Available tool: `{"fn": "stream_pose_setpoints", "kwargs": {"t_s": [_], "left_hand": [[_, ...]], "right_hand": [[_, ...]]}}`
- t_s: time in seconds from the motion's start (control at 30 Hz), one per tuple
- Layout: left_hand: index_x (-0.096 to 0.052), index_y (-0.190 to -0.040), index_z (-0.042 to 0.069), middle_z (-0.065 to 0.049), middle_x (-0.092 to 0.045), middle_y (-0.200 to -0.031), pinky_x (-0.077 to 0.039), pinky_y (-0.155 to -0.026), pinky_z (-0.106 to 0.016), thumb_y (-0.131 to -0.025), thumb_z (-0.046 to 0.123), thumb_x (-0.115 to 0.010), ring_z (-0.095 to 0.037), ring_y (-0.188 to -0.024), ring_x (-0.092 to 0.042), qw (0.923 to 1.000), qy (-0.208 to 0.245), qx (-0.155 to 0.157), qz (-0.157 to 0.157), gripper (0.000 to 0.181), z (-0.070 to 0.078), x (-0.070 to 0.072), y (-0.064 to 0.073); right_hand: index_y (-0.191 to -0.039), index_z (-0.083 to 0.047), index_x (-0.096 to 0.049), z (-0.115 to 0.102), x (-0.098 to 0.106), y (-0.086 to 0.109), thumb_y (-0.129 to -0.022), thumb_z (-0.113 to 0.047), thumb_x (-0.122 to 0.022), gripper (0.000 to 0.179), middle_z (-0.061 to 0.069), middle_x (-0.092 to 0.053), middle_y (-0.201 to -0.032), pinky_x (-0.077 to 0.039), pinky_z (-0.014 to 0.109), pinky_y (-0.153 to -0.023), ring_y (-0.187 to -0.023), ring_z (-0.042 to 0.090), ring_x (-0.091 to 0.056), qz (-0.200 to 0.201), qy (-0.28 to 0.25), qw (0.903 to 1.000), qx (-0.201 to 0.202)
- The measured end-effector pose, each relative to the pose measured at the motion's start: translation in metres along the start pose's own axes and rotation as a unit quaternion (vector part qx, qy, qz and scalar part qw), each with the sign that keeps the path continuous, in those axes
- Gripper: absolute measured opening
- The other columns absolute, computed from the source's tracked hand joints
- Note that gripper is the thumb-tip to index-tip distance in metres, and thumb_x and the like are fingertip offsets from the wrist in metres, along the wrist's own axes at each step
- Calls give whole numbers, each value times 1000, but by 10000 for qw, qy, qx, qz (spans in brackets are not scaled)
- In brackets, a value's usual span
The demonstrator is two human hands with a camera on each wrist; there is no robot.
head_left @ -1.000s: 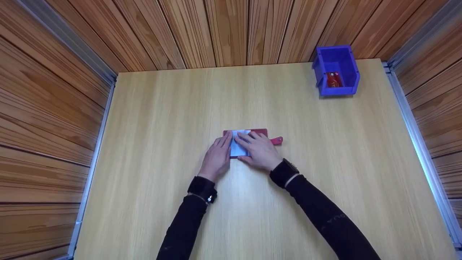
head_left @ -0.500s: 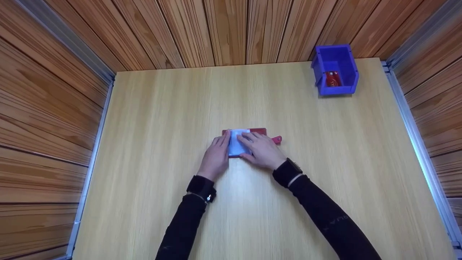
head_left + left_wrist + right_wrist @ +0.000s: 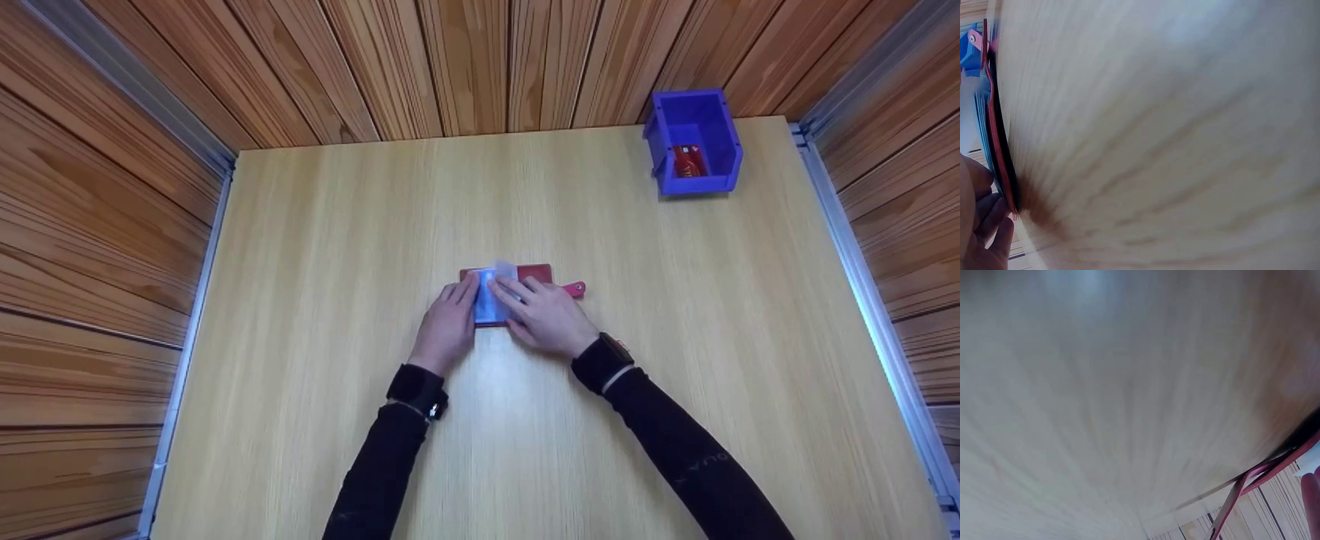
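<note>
A red card holder (image 3: 535, 273) lies opened out on the table, with clear plastic sleeves (image 3: 489, 309) inside and a snap strap (image 3: 576, 289) sticking out to the right. My left hand (image 3: 444, 330) rests along its left side, fingers straight. The left wrist view shows those fingers (image 3: 995, 216) at the edge of the stacked sleeves. Across the sleeves lie the extended fingers of my right hand (image 3: 553, 319), which covers much of the right half. One translucent leaf (image 3: 505, 268) stands raised beyond the right fingertips. The right wrist view catches only the red cover edge (image 3: 1289, 461) and a fingertip.
A blue-purple bin (image 3: 694, 142) stands at the back right, with a red packet (image 3: 689, 160) in it. Wood-panelled walls (image 3: 465, 67) border the wooden table (image 3: 360, 217) at the back and sides.
My right hand has shifted slightly right and toward me, and a sleeve leaf now sticks up past its fingers. The left hand keeps its place on the card holder.
</note>
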State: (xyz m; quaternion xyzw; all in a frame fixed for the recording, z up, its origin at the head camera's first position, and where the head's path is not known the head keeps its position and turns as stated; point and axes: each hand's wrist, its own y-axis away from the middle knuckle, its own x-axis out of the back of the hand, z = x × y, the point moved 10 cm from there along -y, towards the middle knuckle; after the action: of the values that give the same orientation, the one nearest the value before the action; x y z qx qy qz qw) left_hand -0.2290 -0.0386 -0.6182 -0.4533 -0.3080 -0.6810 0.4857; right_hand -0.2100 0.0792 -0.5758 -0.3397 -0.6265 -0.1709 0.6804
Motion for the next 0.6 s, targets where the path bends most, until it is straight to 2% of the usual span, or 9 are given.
{"fn": "stream_pose_setpoints", "kwargs": {"t_s": [0.17, 0.33, 0.6], "left_hand": [[-44, -156, 3, -12, -48, -160, -45, -116, -40, -108, 13, -46, -29, -139, -52, 10000, -5, -56, 47, 49, 2, 2, 0], [-46, -156, 4, -11, -49, -160, -45, -115, -40, -109, 14, -45, -28, -139, -52, 9999, 55, -30, 85, 48, 1, 4, 1], [-42, -158, 7, -9, -45, -162, -44, -117, -40, -110, 18, -42, -27, -142, -49, 9999, 78, 46, -87, 49, 0, 1, 0]], "right_hand": [[-152, -15, -54, 3, 3, 4, -92, -34, -70, 65, 5, -56, -153, -57, 34, -63, -107, 26, -63, 148, 133, 9998, 61], [-144, -12, -62, 12, 3, 7, -93, -33, -69, 56, 8, -57, -152, -59, 36, -63, -112, 28, -64, 129, -34, 9999, -67], [-129, -9, -70, 28, 7, 10, -94, -51, -68, 55, 9, -64, -138, -59, 37, -58, -111, 28, -64, 307, 156, 9991, -254]]}}
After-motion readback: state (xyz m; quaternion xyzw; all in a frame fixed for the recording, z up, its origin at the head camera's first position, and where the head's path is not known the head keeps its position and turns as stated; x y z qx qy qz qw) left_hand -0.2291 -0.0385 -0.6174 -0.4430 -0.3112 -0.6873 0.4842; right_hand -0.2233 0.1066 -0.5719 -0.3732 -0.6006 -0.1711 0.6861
